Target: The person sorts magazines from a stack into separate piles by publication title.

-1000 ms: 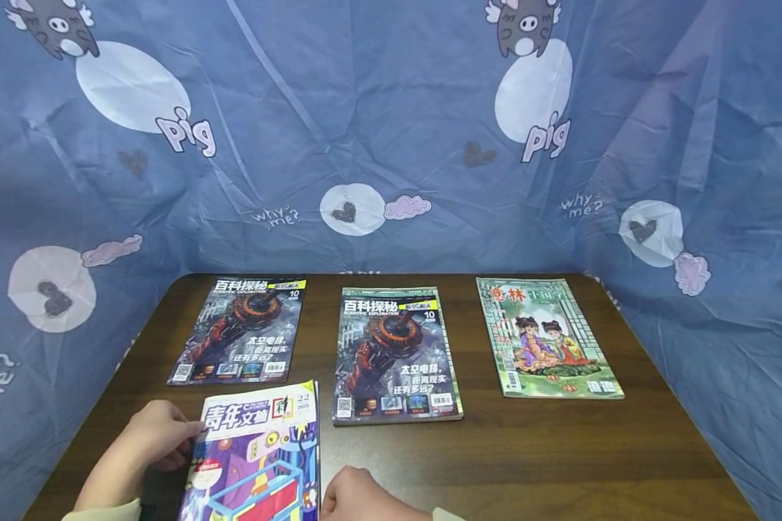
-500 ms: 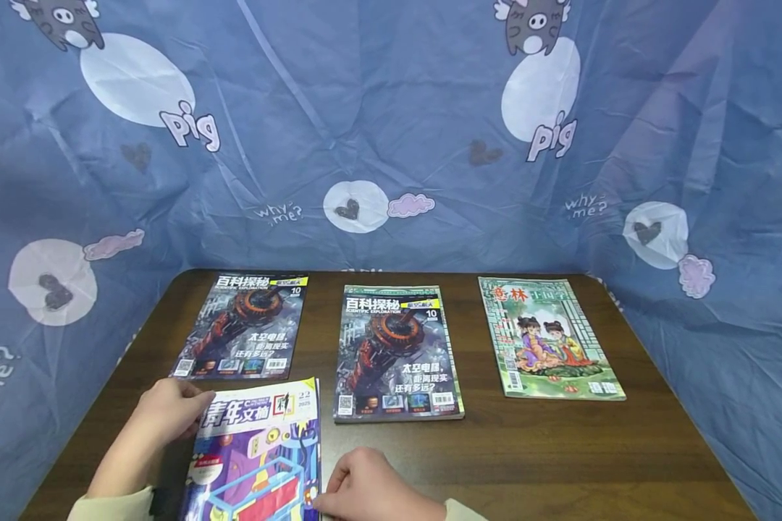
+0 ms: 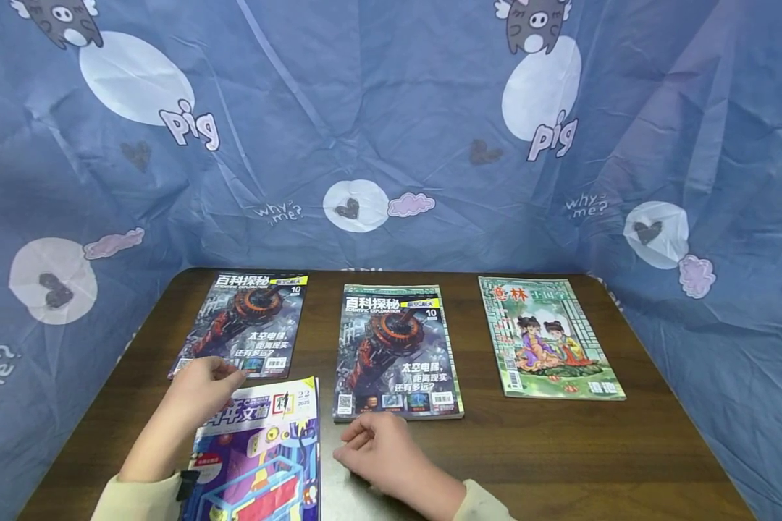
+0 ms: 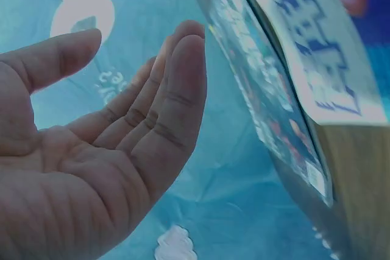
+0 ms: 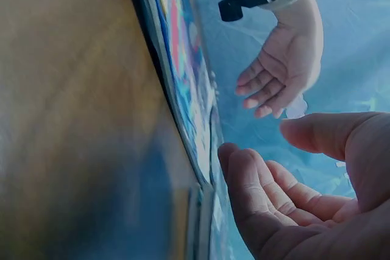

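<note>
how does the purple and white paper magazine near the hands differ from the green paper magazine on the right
The purple and white paper magazine has a blue frame pictured on it; the green paper magazine has two seated figures. The left hand hides part of the purple magazine in the head view, while the green magazine lies uncovered. Both lie cover up on the brown wood-grain table.

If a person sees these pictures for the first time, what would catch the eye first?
The eye would probably fall on the blue backdrop with winged cartoon pigs, rising behind the table. Next comes the purple magazine at the head view's bottom, with the left hand over its top left corner and the right hand to its right.
</note>
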`<state>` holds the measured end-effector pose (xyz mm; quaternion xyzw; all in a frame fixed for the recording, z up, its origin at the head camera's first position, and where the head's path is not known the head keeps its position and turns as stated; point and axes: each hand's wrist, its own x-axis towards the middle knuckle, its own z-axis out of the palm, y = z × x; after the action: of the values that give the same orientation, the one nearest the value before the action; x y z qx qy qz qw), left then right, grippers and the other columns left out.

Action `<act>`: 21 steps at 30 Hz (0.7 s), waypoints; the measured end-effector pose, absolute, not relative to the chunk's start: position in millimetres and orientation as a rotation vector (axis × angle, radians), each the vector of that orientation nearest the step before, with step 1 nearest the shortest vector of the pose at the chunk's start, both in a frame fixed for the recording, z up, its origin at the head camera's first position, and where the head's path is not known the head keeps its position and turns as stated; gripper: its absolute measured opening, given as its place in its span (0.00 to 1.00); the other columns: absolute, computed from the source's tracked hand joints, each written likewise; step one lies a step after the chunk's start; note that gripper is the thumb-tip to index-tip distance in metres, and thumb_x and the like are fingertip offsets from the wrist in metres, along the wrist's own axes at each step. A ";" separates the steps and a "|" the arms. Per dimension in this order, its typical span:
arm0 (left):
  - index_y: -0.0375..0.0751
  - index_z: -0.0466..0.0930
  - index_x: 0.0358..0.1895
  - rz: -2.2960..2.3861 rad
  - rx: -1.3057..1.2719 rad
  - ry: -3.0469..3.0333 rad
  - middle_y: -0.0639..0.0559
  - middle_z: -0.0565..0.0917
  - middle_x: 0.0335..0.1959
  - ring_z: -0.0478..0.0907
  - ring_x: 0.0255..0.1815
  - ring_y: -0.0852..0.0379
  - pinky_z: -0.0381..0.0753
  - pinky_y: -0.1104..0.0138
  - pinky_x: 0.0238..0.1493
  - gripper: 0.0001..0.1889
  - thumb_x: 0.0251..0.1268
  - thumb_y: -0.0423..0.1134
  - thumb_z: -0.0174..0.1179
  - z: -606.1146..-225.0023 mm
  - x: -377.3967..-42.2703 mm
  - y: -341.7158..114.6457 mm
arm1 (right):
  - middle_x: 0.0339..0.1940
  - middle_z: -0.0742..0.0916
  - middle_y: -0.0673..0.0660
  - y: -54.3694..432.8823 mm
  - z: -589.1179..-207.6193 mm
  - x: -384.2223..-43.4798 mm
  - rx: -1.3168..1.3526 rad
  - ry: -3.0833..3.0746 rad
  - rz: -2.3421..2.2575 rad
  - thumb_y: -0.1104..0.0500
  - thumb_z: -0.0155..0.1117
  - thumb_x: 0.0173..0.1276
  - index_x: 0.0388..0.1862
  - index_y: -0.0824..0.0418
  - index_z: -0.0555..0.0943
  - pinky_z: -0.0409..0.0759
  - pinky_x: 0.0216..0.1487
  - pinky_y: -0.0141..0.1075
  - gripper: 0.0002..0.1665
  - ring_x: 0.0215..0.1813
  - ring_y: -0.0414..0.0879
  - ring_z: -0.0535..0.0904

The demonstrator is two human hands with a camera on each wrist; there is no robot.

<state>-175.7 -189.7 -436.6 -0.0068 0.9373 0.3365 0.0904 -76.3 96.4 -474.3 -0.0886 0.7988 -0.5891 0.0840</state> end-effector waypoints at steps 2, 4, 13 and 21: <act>0.21 0.78 0.48 1.030 -0.001 2.782 0.44 0.82 0.29 0.80 0.27 0.52 0.80 0.57 0.29 0.20 0.72 0.42 0.60 -433.5 -174.8 -183.8 | 0.28 0.87 0.48 100.4 -471.3 -79.6 -0.280 2.407 -1.760 0.64 0.77 0.59 0.35 0.68 0.85 0.82 0.32 0.30 0.10 0.28 0.37 0.82; 0.22 0.78 0.49 1.060 0.022 2.779 0.44 0.83 0.29 0.81 0.27 0.52 0.80 0.57 0.30 0.20 0.73 0.42 0.60 -431.3 -174.2 -178.0 | 0.30 0.87 0.49 104.5 -468.1 -82.7 -0.289 2.425 -1.756 0.64 0.76 0.60 0.37 0.68 0.85 0.83 0.34 0.31 0.10 0.29 0.39 0.83; 0.23 0.78 0.53 1.196 0.154 2.776 0.41 0.85 0.37 0.83 0.35 0.48 0.83 0.53 0.37 0.20 0.71 0.41 0.62 -430.0 -173.8 -149.4 | 0.34 0.88 0.51 123.0 -458.6 -97.3 -0.243 2.511 -1.759 0.61 0.76 0.63 0.42 0.68 0.84 0.84 0.37 0.33 0.14 0.34 0.42 0.85; 0.27 0.78 0.57 1.302 0.177 2.805 0.38 0.85 0.45 0.82 0.45 0.43 0.82 0.51 0.43 0.21 0.71 0.42 0.62 -428.2 -180.1 -126.9 | 0.40 0.88 0.59 144.9 -452.2 -111.6 -0.165 2.558 -1.880 0.63 0.75 0.63 0.46 0.70 0.84 0.85 0.42 0.35 0.15 0.41 0.48 0.87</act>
<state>-180.1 -126.9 -428.2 0.0572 0.9054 0.4201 0.0222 -111.6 144.9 -452.2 -0.0519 0.8046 -0.5913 -0.0188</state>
